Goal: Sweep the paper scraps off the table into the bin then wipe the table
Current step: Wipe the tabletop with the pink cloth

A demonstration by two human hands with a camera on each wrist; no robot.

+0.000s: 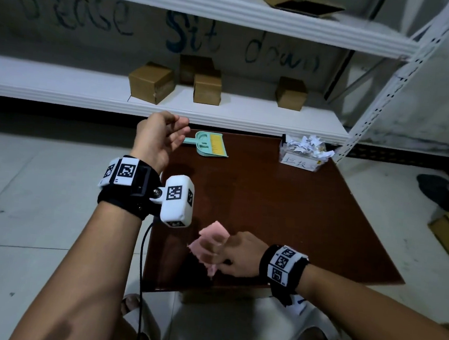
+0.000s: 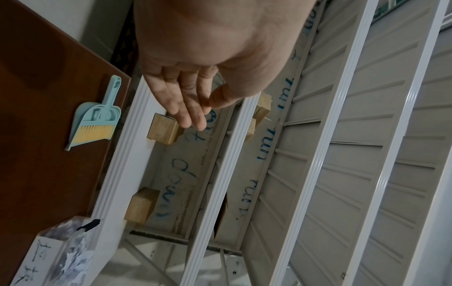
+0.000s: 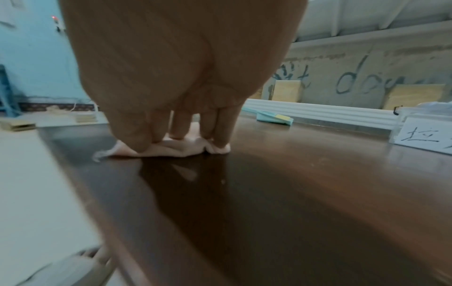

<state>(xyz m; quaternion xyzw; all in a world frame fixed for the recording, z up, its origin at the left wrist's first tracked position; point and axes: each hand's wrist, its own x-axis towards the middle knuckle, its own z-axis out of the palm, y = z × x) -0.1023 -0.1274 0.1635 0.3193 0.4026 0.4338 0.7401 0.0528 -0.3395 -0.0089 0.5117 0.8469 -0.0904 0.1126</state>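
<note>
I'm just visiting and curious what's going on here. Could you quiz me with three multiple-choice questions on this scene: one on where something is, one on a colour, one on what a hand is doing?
1. Where does the dustpan with its brush lie?
A. on the floor
B. at the table's far edge, near the shelf
C. inside the bin

2. What colour is the cloth?
A. pink
B. blue
C. black

3. What is the left hand doing?
A. gripping the brush
B. pressing on the table
C. raised in the air, holding nothing

Answers:
1 B: the dustpan rests on the table by the shelf, apart from the bin of paper scraps.
2 A: the cloth under the right hand is pink.
3 C: the left hand hovers with relaxed fingers, empty.
</note>
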